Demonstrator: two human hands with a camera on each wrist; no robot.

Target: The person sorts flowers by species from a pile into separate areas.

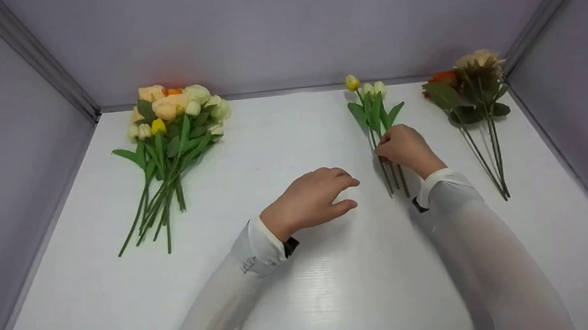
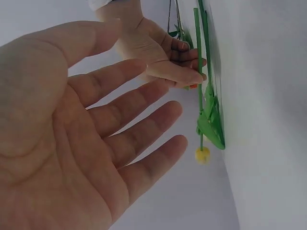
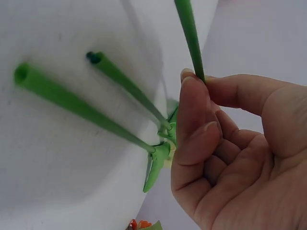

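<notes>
In the head view the right grip (image 1: 404, 147) hides part of the tulip stems (image 1: 403, 181), both sleeves (image 1: 499, 264) run off the bottom edge and the cuff lettering (image 1: 248, 264) is too small to read, while the right-wrist view's top edge cuts the pinched stem (image 3: 191, 38).

Yellow tulip (image 1: 352, 83), green stem pinched in right hand (image 1: 406, 148).
Bloom far, stem end near; two pale tulips (image 1: 379, 89) lie just right of it. Left hand (image 1: 314, 198) near-left, fingers extended.

Yellow tulip bloom (image 1: 352, 83), green stem (image 3: 191, 38)
</notes>
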